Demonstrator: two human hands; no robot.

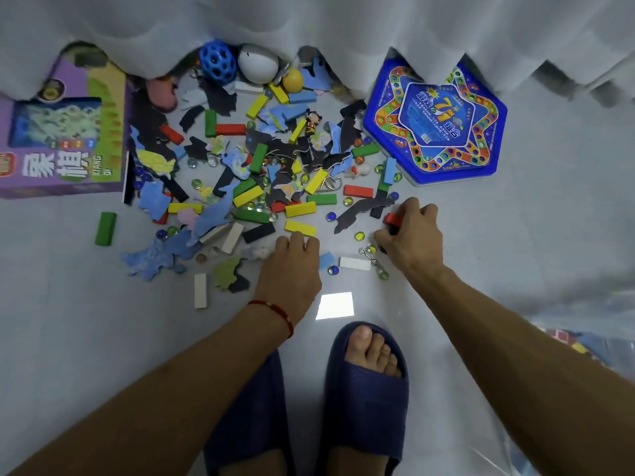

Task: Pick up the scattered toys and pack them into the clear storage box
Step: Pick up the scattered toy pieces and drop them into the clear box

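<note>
Toys lie scattered over a pale grey floor [103, 338] in front of a white curtain [343, 29]: coloured wooden blocks, dark and blue foam puzzle pieces, and glass marbles mixed together in one loose heap. The right hand [409, 235] has its fingers curled round a red block [393, 219] at the right edge of the heap, gripping it just above the floor. The left hand [292, 266] reaches down with fingers bent over the near edge of the heap, fingertips just short of a yellow block [300, 227]; whether it holds anything I cannot tell, since the fingers hide what is under them. A red string bracelet [275, 309] circles the left wrist. Between the two hands lie a white block [354, 263], a small blue block [326, 261] and a bent metal wire puzzle [367, 255].

At the back, partly under the curtain hem, sit a blue ball with holes [218, 61], a white egg-shaped toy [257, 63] and a small yellow ball [292, 80]. A purple game box [51, 159] lies at the left, and a blue star-patterned game board box [436, 121] at the right. A green block [105, 228] lies apart, left of the heap. At the far right edge, a clear container [584, 348] with coloured pieces inside is only partly in view. Two feet in dark blue slippers [367, 400] stand below the hands.
</note>
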